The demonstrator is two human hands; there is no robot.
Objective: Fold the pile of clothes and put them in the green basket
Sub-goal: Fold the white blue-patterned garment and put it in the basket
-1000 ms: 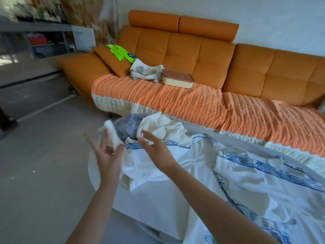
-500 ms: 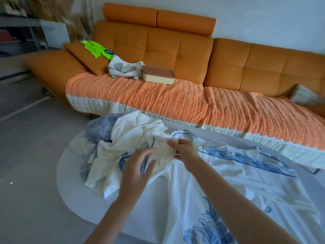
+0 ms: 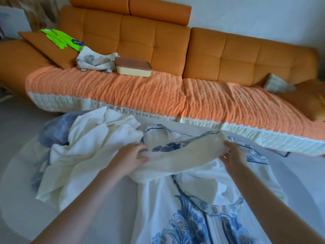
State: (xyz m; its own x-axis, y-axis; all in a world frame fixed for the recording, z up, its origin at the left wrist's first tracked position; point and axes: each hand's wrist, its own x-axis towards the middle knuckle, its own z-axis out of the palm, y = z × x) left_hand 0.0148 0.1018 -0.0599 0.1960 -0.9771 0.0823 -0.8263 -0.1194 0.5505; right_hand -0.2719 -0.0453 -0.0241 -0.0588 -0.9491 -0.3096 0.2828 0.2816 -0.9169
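1. We see the left hand (image 3: 131,154) pinching one end of a cream-white cloth strip (image 3: 184,152), thumb and fingers closed on the fabric.
2. The right hand (image 3: 232,156) grips the other end of the same strip, fingers curled around its edge, so the strip hangs stretched between the two hands.
3. Beneath the strip lies a white garment with blue floral print (image 3: 190,217), spread across the round white table (image 3: 21,191) and reaching toward us.
4. To the left of the hands sits the pile of clothes (image 3: 84,147): crumpled white pieces on top, with a blue-grey garment (image 3: 54,131) underneath at the far left.
5. Behind the table stands an orange sofa (image 3: 211,55) whose seat is covered by an orange knitted throw (image 3: 140,92) with a cream border.
6. On the sofa seat rest a cream box with a brown lid (image 3: 133,66), a grey-and-white cloth bag (image 3: 93,60) just beside it, and bright green gloves (image 3: 61,38) on a cushion.
7. We cannot find the green basket in this view.
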